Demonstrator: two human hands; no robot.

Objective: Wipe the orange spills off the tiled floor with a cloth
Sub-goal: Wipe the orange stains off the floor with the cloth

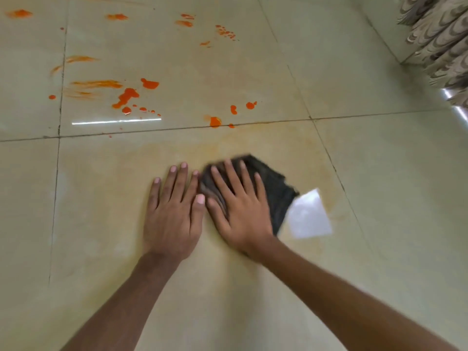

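Note:
A dark grey cloth (274,188) lies flat on the beige tiled floor (379,173). My right hand (240,211) presses down on the cloth's left part with fingers spread. My left hand (174,214) rests flat on the bare tile just left of it, fingers apart, thumb almost touching the right hand. Orange spills (126,96) dot the tile beyond the grout line, with more drops (215,121) near the line and smears (96,84) to the left. A faint orange haze tints the tile around my hands.
A patterned curtain (440,39) hangs at the top right beside a wall base. A bright window reflection (309,216) shines on the tile right of the cloth. More orange marks (225,31) lie far ahead.

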